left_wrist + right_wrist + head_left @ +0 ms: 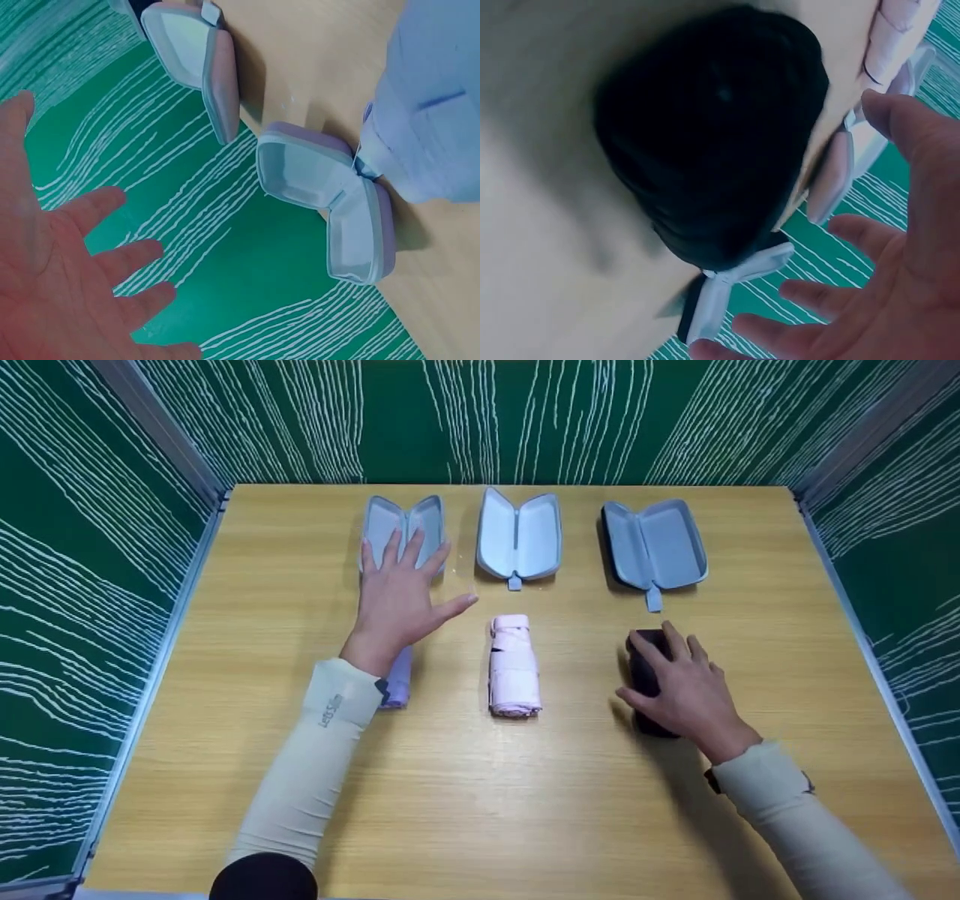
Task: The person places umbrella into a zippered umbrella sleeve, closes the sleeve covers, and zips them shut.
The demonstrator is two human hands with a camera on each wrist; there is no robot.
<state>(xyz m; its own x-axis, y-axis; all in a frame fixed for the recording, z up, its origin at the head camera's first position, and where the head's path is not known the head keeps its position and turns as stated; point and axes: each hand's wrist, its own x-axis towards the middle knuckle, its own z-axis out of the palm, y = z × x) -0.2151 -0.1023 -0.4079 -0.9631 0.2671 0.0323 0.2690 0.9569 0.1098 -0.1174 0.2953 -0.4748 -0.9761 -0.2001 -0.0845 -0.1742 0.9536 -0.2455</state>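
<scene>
My left hand [396,600], fingers spread and straight, hovers over the left case [381,516] and a lavender rolled-up compact umbrella [399,679]. Most of that umbrella is hidden in the head view; the left wrist view shows its body [427,112] beside the open case [296,172]. My right hand [690,694] is above a black rolled-up compact umbrella [646,671] and partly covers it. In the right wrist view, the fingers stand apart from the black umbrella [712,135]. Between the hands lies a pale pink rolled-up umbrella [514,667].
Two more hard cases lie unfolded toward the back: the middle case [499,540] and the right case [675,547], which has a dark outside. Green panels with white wavy lines [405,420] enclose the wooden table [480,810] at the back and both sides.
</scene>
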